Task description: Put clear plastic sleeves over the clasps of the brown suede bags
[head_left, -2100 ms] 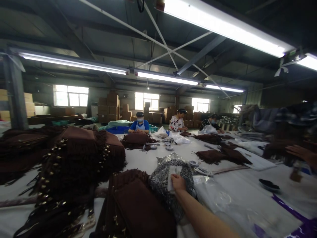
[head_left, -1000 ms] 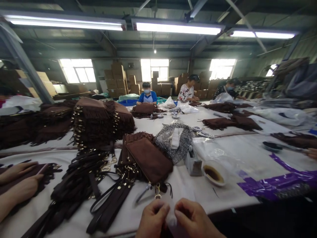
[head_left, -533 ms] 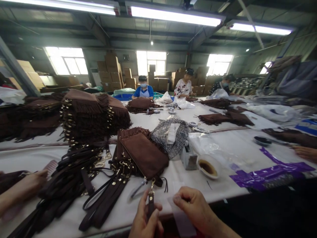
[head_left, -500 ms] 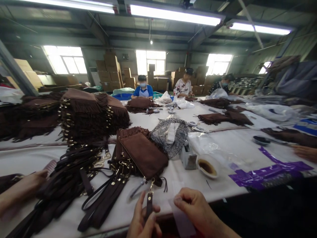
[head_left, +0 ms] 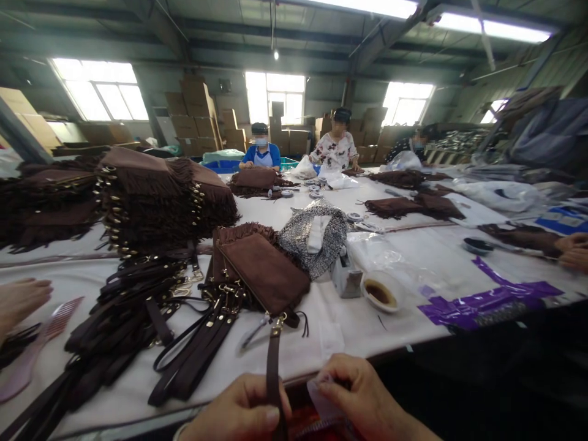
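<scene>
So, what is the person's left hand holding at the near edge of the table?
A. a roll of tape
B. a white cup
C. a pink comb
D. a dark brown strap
D: the left hand grips a dark brown strap that runs up to the brown pouch.

The left hand [head_left: 239, 413] grips a dark brown strap [head_left: 272, 373] clipped to the top brown suede pouch [head_left: 264, 272]; the right hand [head_left: 362, 401] pinches a clear plastic strip [head_left: 321, 398] (partly hidden); beside the pouch on the white table [head_left: 413, 257] sits a small dish [head_left: 379, 294]; 3 people sit far across.
</scene>
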The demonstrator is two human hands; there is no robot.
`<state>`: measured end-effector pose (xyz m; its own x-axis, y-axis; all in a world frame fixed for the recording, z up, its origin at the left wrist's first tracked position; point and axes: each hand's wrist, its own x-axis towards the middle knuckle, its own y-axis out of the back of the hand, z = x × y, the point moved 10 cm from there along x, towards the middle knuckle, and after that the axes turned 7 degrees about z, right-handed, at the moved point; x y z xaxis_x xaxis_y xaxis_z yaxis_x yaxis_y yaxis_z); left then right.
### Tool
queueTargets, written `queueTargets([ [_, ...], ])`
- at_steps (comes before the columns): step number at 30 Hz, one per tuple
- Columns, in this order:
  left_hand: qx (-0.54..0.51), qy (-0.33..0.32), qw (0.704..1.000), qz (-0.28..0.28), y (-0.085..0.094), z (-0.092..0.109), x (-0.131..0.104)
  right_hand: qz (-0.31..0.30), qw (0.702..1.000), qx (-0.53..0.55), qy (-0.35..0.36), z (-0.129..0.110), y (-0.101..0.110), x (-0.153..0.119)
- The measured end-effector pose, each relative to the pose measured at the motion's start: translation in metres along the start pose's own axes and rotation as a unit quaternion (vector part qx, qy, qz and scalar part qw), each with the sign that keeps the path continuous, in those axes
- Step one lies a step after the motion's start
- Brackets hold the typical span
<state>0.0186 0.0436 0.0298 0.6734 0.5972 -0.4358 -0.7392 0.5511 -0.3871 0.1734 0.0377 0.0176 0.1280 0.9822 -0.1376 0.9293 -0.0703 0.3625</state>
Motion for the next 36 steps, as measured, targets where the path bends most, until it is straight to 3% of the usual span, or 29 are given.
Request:
queueTargets([
  [5,0.094,-0.099,0.982,0.127,0.007,0.033,0.025,-0.004,1.0,-0.016,0.017,-0.003,-0.006,-0.002],
  [9,0.148,-0.167,0.959,0.174,0.004,0.039,0.037,-0.002,1.0,0.012,0.001,-0.004,-0.006,-0.002],
  [13,0.19,-0.199,0.932,0.235,0.015,0.038,0.038,-0.003,0.996,0.074,-0.046,0.006,-0.011,-0.002],
  [20,0.199,-0.189,0.933,0.234,0.017,0.038,0.033,-0.004,0.991,0.106,-0.08,0.011,-0.014,0.002],
  [24,0.179,-0.164,0.949,0.203,0.009,0.026,0.038,-0.027,0.996,0.079,-0.029,0.0,-0.015,0.005],
  [28,0.127,-0.128,0.97,0.166,0.002,0.011,0.047,-0.031,0.999,0.034,0.028,-0.009,-0.012,0.008],
  [31,-0.024,-0.07,0.993,0.089,-0.006,0.002,0.055,-0.048,0.994,0.095,-0.039,0.0,-0.005,0.006],
  [33,-0.167,-0.02,0.984,0.054,-0.007,0.0,0.063,-0.087,0.98,0.151,-0.096,0.005,-0.003,0.0],
  [34,-0.224,0.008,0.973,0.06,-0.004,-0.003,0.069,-0.111,0.973,0.166,-0.117,0.006,-0.003,-0.004],
  [36,-0.283,0.047,0.949,0.13,0.011,-0.012,0.083,-0.144,0.965,0.167,-0.139,0.008,-0.001,-0.011],
])
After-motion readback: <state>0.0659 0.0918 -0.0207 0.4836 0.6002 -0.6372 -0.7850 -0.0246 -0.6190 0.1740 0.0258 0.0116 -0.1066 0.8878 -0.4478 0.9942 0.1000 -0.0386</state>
